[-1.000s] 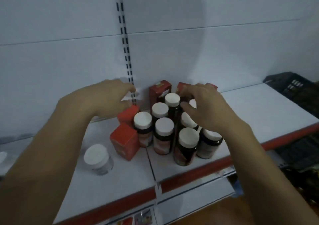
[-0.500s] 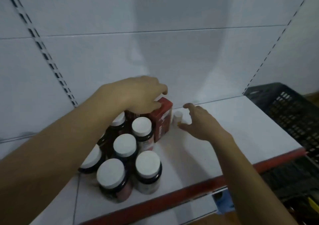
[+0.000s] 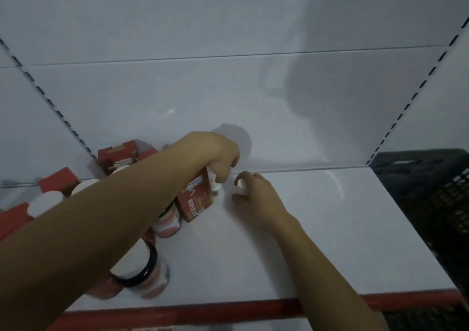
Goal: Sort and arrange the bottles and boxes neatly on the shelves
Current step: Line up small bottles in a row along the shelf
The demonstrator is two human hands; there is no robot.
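Note:
My left hand (image 3: pixel 218 158) reaches over the group and grips the top of a red box (image 3: pixel 196 202) that leans a little at the group's right end. A small white item (image 3: pixel 215 185) shows right under its fingertips. Just to the right, my right hand (image 3: pixel 256 198) curls its fingers around a small white bottle (image 3: pixel 239 188) on the white shelf (image 3: pixel 330 229). Dark bottles with white caps (image 3: pixel 138 267) stand under my left forearm, which hides most of them. More red boxes (image 3: pixel 116 153) stand at the back left.
A black plastic crate (image 3: pixel 431 193) sits past the shelf's right end. The shelf has a red front edge (image 3: pixel 228 314) and a white back panel with slotted uprights (image 3: pixel 396 117). Bare shelf surface extends right of my hands.
The view has swung right and closer. My right hand has closed on the small white bottle that it was reaching for. My left hand has stayed on the red box.

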